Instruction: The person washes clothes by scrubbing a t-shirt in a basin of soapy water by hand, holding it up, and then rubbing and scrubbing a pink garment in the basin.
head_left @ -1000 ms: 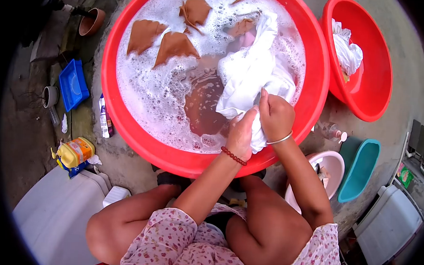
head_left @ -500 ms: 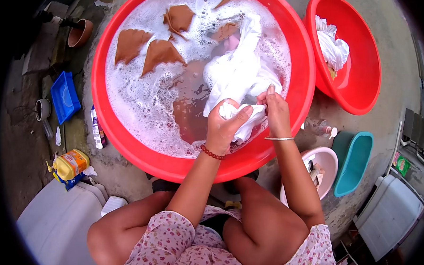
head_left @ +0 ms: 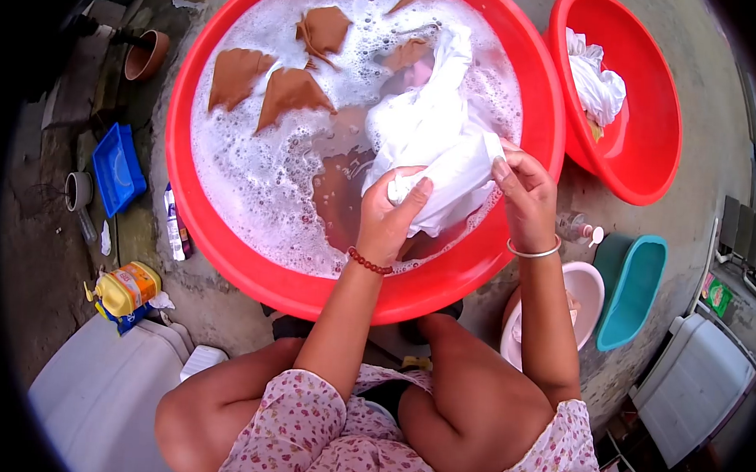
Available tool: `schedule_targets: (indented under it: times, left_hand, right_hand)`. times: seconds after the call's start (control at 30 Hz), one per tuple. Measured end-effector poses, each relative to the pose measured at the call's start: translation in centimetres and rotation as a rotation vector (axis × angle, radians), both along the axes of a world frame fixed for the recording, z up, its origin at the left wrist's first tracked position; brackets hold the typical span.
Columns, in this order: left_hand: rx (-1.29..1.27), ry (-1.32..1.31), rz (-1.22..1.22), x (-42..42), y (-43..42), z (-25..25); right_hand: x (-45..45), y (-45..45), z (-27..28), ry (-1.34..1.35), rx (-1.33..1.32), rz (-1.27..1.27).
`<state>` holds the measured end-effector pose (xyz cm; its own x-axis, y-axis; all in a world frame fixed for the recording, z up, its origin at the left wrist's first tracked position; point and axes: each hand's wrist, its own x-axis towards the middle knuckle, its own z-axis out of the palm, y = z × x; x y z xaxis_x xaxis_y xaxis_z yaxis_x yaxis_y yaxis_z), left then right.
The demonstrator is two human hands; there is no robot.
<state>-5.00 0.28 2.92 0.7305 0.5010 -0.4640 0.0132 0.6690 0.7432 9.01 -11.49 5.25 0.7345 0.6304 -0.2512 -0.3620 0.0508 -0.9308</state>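
Observation:
A white wet garment (head_left: 437, 129) is stretched between my two hands over the large red basin (head_left: 226, 244). My left hand (head_left: 393, 210), with a red bead bracelet at the wrist, grips its near left edge between thumb and fingers. At the right, my right hand (head_left: 527, 192) pinches another part of the edge. The far end of the garment trails into the soapy water (head_left: 254, 176). Brown cloth (head_left: 293, 97) pokes up through the foam in several places. A bit of pink cloth (head_left: 419, 73) shows beside the white one.
A smaller red basin (head_left: 652, 138) at the right holds white cloth (head_left: 597, 87). Near my right forearm stand a pink basin (head_left: 591, 287), a teal tub (head_left: 633, 298) and a clear pump bottle (head_left: 577, 228). On the left are a yellow jug (head_left: 125, 288) and a blue basket (head_left: 118, 170).
My hands have moved apart, the right one outward to the right. The cloth that was bunched between them is now spread out and pulled taut.

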Motion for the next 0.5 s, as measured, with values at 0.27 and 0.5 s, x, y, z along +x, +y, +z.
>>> schedule_targets:
  times: [0.27,0.5]
  left_hand:
    - [-0.411,-0.062,0.236,1.1,-0.3,0.1]
    - [-0.673,0.009,0.308,0.9,-3.5,0.1]
  right_hand:
    - [-4.4,2.3,2.2,-0.441,-0.228,0.278]
    - [-5.0,4.8,-0.4,-1.047,-0.476,0.174]
